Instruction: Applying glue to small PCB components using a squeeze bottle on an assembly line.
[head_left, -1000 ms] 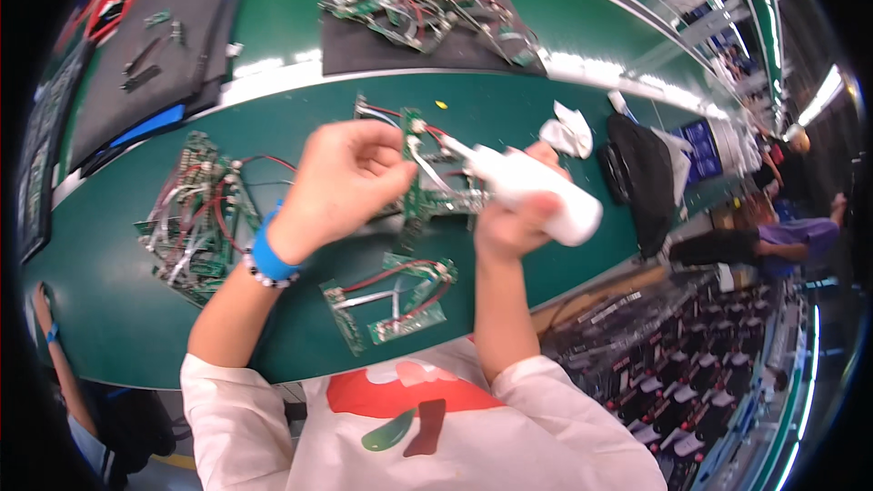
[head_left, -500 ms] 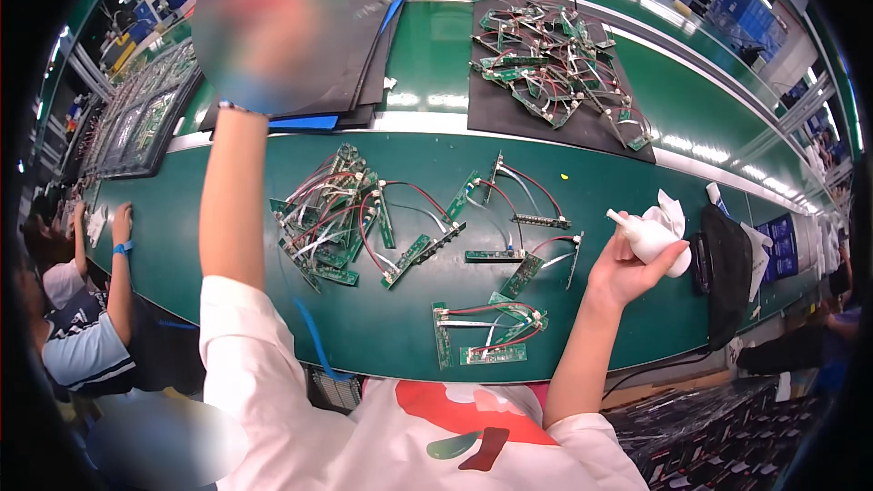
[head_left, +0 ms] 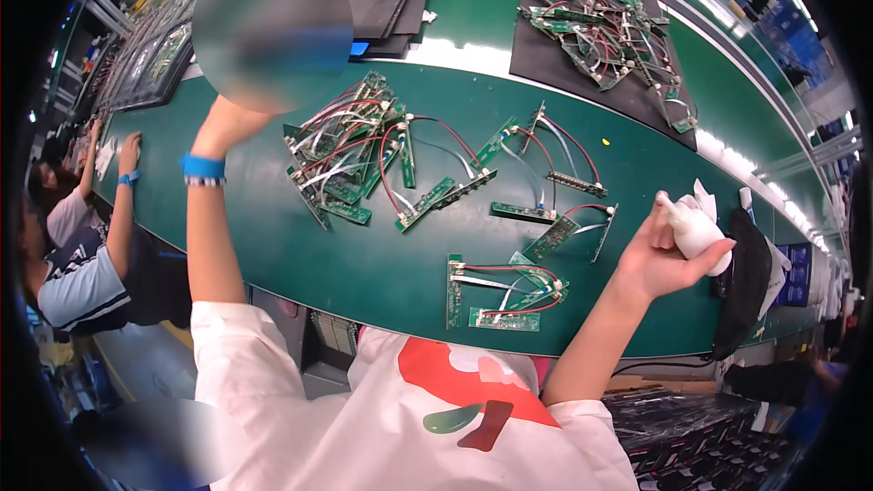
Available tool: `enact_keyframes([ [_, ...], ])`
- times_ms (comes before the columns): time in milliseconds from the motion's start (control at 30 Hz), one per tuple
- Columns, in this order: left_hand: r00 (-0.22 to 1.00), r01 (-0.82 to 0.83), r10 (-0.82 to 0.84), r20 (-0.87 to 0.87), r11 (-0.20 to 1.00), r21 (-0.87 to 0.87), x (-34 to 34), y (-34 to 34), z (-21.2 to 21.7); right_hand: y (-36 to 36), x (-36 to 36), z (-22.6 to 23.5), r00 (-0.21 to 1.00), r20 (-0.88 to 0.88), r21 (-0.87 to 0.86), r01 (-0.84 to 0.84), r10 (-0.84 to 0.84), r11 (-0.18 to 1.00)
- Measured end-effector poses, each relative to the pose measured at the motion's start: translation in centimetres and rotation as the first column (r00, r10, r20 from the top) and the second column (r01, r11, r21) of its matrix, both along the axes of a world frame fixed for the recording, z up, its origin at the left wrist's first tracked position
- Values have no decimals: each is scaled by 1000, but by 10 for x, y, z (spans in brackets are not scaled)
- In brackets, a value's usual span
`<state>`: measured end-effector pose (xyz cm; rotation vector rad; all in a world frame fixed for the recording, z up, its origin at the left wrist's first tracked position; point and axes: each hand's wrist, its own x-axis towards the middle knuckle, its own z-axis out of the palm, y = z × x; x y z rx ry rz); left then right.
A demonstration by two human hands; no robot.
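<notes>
My right hand (head_left: 659, 259) is closed around a small white squeeze bottle (head_left: 696, 227), held above the right end of the green bench (head_left: 273, 245), its nozzle tilted up and to the left. My left hand (head_left: 227, 123) is raised over the far left of the bench; a blur hides most of it, so its fingers cannot be read. A blue band (head_left: 202, 166) circles that wrist. Between the hands lie green circuit boards with red and white wires: a tangled pile (head_left: 346, 155), loose strips (head_left: 536, 209), and a wired set (head_left: 505, 295) near the front edge.
A black mat (head_left: 600, 27) with several more wired boards lies at the back. A black pouch (head_left: 746, 282) and a white tissue (head_left: 705, 198) sit beside the bottle. A co-worker (head_left: 82, 245) leans on the bench at far left. Dark trays (head_left: 145, 64) stand at the back left.
My left hand has lifted off the boards and gone up to the far left. My right hand has carried the white bottle away to the right.
</notes>
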<state>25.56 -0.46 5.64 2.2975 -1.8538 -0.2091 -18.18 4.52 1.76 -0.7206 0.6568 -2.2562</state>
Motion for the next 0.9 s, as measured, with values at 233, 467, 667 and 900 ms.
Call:
enact_keyframes([
  [233, 793, -12, 67, -606, 995, 94, -31, 54, -39, -1, 4, 1, 999, 28, 5, -31, 31, 1000],
  [467, 708, 71, -77, -702, 997, -38, -80, 40, -46, -11, 4, 5, 998, -19, 86, 67, -65, 994],
  [667, 732, 503, -667, -141, 668, -549, -172, 81, -8, -21, -20, -4, 985, -113, 59, -122, 128, 991],
  [900, 595, 686, -756, -271, 654, -319, -216, 100, -71, -28, -26, -11, 960, 88, 157, -277, 266, 948],
])
